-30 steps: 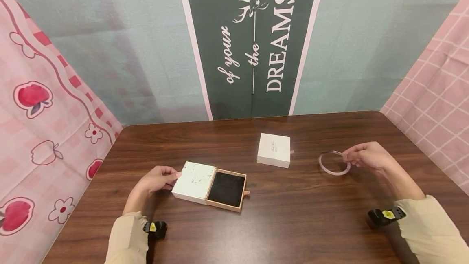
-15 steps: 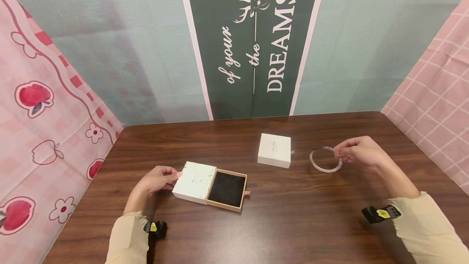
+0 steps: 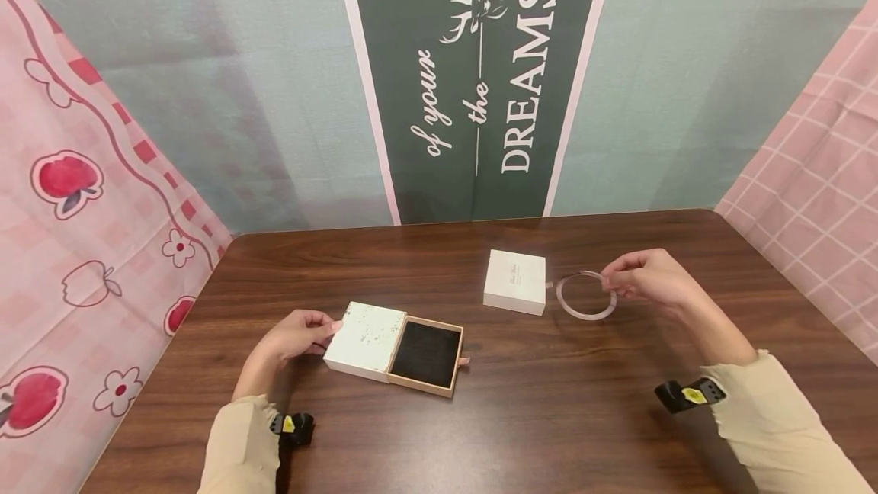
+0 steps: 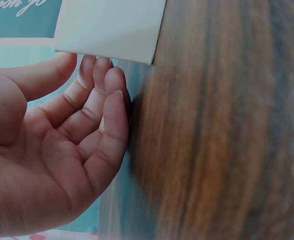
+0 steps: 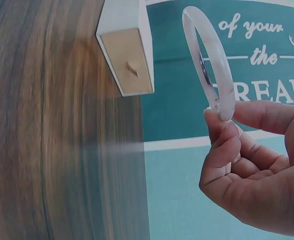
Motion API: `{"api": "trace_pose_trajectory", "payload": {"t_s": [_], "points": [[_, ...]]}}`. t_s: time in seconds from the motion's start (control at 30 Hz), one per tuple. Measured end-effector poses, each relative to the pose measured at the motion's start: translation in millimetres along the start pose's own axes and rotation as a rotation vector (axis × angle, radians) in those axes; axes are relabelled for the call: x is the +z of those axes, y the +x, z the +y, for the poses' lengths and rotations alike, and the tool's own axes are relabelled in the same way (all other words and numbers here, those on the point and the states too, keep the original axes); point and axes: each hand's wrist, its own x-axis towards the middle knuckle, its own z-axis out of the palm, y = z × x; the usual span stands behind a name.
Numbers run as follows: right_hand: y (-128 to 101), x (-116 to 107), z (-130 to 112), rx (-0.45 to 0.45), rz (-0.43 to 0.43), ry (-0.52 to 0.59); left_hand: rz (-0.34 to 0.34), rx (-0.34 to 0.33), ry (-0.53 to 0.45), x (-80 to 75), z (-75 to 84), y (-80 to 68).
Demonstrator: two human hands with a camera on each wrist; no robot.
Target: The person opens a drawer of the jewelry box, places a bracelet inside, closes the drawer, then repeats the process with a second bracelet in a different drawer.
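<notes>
A translucent, pale pinkish bangle (image 3: 586, 319) hangs above the table on the right, pinched at its near edge between thumb and fingers of my right hand (image 3: 645, 277). In the right wrist view, the bangle (image 5: 217, 60) stands upright from the fingertips. At the left, my left hand (image 3: 291, 335) holds the end of a white drawer-style jewelry box (image 3: 363, 338), thumb at its upper edge and fingers curled by its side. The box's tan drawer (image 3: 420, 386), with a black pad (image 3: 427, 354) and a ribbon tab, is slid out to the right.
A second white box (image 3: 514, 280), its drawer pushed in and a small pull tab at its right side, stands farther back, left of the bangle. Beneath everything is a dark wooden table (image 3: 521, 433). Fabric curtains (image 3: 274, 97) hang behind and at both sides.
My right hand has carried the bangle leftward and slightly up, bringing it near the second white box. My left hand and the pulled-out box have stayed in place.
</notes>
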Motion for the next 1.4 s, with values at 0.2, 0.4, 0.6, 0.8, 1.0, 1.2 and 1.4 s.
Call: {"api": "trace_pose_trajectory", "payload": {"t_s": [0.2,0.4,0.6,0.8,1.0,1.2,1.4], "points": [[4.1,10.2,-4.9,-0.029,-0.012,-0.014,0.001,-0.003,0.003,0.2,-0.3,-0.5],[8.5,21.7,-10.5,-0.038,-0.014,-0.031,0.002,-0.003,0.007,0.4,0.0,-1.1],[12.4,32.1,-17.6,-0.046,-0.032,-0.03,0.013,-0.009,0.016,1.1,0.0,-0.5],[16.2,42.2,-23.9,-0.034,-0.042,-0.019,0.01,-0.006,0.013,0.9,-0.1,0.0],[19.2,51.3,-28.6,-0.03,-0.066,-0.012,0.007,-0.008,0.004,0.5,0.9,0.4],[22.3,62.3,-34.1,-0.027,-0.079,0.007,0.011,-0.015,-0.002,0.4,1.6,0.7],[26.1,75.8,-39.4,-0.033,-0.092,0.012,0.004,-0.011,-0.007,-0.3,1.4,0.9]]}}
